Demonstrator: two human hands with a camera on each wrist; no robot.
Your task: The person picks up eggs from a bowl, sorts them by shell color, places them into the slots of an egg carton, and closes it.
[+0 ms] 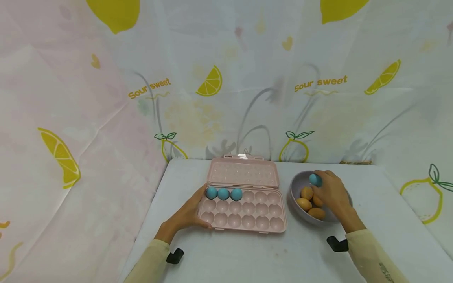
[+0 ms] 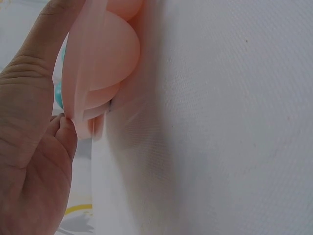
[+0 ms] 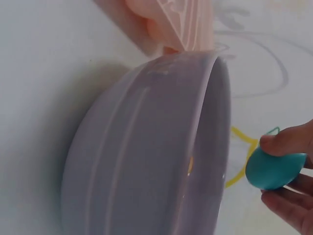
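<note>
My right hand [image 1: 332, 192] pinches a blue egg [image 3: 275, 168] between thumb and fingertips, above the rim of a grey-purple bowl [image 3: 132, 161]. Several brown eggs [image 1: 316, 213] lie inside that bowl. To its left sits a pink plastic egg box [image 1: 248, 222], its lid [image 1: 244, 173] folded back. Three blue eggs [image 1: 223, 193] fill the left cups of the back row; the other cups hold nothing. With my left hand [image 1: 185, 212] I grip the box's left end, thumb at the front corner and fingers at the back. In the left wrist view the rounded cup undersides [image 2: 105, 51] show.
Box and bowl stand on a white-covered table [image 1: 240, 259]. Behind it hangs a curtain [image 1: 244, 98] printed with lemons, which continues down both sides. A black wrist mount [image 1: 175, 256] sticks out at the left cuff, another [image 1: 337, 244] at the right.
</note>
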